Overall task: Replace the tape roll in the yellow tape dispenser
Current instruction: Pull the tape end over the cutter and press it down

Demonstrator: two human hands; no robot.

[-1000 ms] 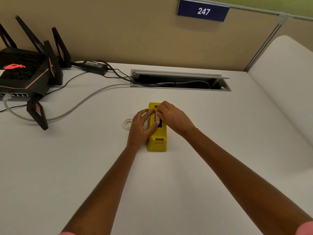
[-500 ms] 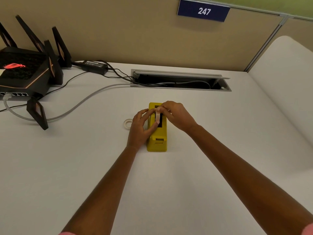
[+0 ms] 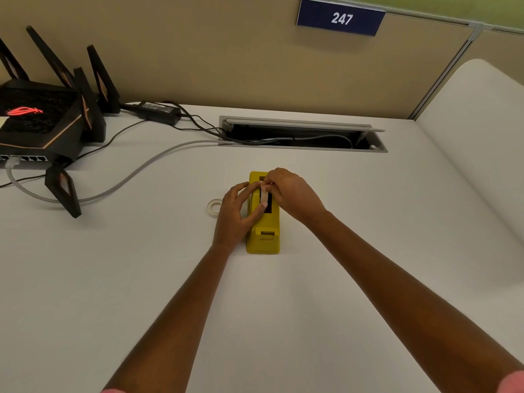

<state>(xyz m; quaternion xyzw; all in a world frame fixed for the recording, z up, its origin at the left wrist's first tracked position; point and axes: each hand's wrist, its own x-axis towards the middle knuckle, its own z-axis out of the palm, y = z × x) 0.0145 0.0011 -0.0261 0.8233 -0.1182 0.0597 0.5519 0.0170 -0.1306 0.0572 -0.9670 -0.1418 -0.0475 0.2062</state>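
Both hands, left [image 3: 235, 214] and right [image 3: 295, 194], pinch a tape roll [image 3: 264, 195] in the yellow dispenser's [image 3: 262, 239] open slot.

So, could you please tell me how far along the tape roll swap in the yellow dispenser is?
Done, apparently: a small white ring, probably the spent core, lies on the white desk left of the yellow plastic tape dispenser. In hand: the right hand and left hand hold a whitish tape roll in the dispenser's top slot. Left: seating it fully and leading tape to the cutter.
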